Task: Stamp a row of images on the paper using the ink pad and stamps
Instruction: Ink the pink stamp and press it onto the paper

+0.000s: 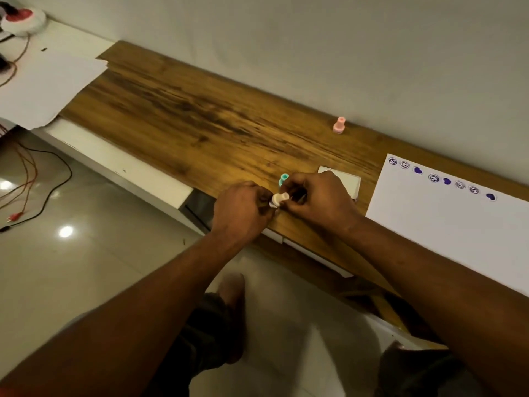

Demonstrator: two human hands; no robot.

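Observation:
Both hands meet over the front edge of the wooden table [200, 118]. My left hand [242, 209] and my right hand [317, 200] pinch a small white stamp [278, 199] between their fingertips, one at each end. A teal stamp [283, 179] stands just behind my right hand's fingers. A white ink pad case [353, 181] lies flat behind my right hand, partly hidden by it. A pink stamp [339, 125] stands upright near the wall. The white paper [446, 224] at the right carries a row of several purple stamped images [440, 179] along its far edge.
A white sheet [43, 84] covers the table's far left end, with a white and red round object [24, 21] behind it. Cables [34, 179] trail on the shiny tiled floor at the left. A plain wall runs along the table's back edge.

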